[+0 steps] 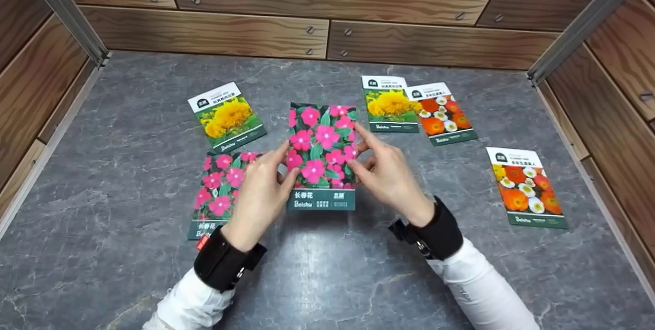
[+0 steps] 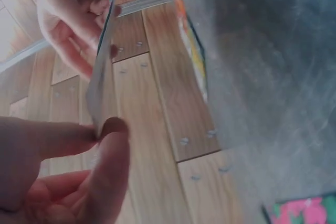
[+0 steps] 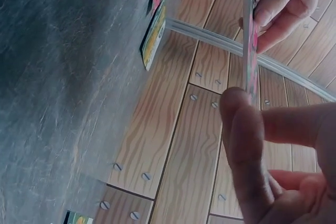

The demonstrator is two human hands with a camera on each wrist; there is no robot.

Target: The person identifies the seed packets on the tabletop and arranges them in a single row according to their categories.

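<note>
A flower seed packet (image 1: 323, 140) with pink blooms is held upright between both hands, raised off the grey table. My left hand (image 1: 260, 187) pinches its left edge between thumb and fingers. On the opposite edge, my right hand (image 1: 389, 171) pinches it the same way. From each wrist the packet shows nearly edge-on, as a thin pale strip (image 2: 102, 72) in the left wrist view and a narrow band (image 3: 250, 56) in the right. Below the left hand lies a second pink-flower packet (image 1: 217, 181), partly covered by that hand and wrist.
A yellow-flower packet (image 1: 231, 119) lies at the back left. Right of centre, another yellow-flower packet (image 1: 391, 107) touches an orange-and-white poppy packet (image 1: 444, 115). A second poppy packet (image 1: 527, 187) lies farther right. Wood-patterned walls (image 1: 256, 30) bound the table (image 1: 327, 279).
</note>
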